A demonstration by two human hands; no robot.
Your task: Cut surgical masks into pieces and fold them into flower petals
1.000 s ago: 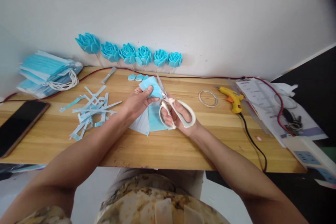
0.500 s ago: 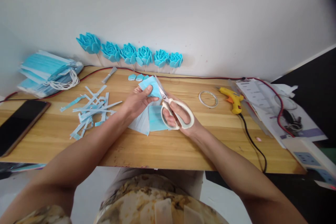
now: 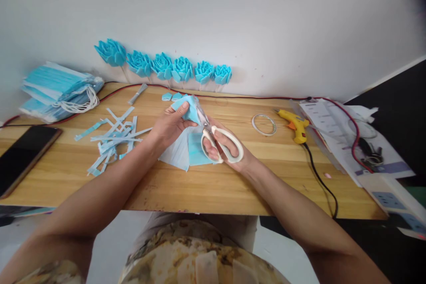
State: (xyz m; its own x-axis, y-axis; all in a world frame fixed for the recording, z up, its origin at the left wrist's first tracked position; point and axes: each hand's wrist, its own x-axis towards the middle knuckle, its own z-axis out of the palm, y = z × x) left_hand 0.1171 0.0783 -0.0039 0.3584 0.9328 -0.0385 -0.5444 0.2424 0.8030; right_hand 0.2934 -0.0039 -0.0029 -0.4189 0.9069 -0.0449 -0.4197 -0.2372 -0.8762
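Observation:
Between the thumb and fingers of my left hand [image 3: 171, 125] is a small piece of blue mask fabric [image 3: 190, 113], held above the table. My right hand [image 3: 229, 144] grips white-handled scissors [image 3: 233, 153], its fingers through the loops. The scissor blades are at the right edge of the held fabric, partly hidden by it. Below my hands lie a white fabric sheet [image 3: 176, 153] and a blue fabric sheet [image 3: 198, 150] on the wooden table. Just beyond my left hand, small cut blue pieces [image 3: 167, 96] sit in a row.
Several blue fabric flowers [image 3: 183, 69] on sticks stand along the wall. Left are stacked face masks [image 3: 55, 84], cut strips [image 3: 115, 137] and a phone [image 3: 26, 155]. Right are a tape ring [image 3: 264, 124], a yellow glue gun [image 3: 294, 125] with its cord, papers and a power strip [image 3: 389, 199].
The scissors have shifted slightly left and their blades now meet the fabric's edge. My left hand has tilted the fabric and moved a little left.

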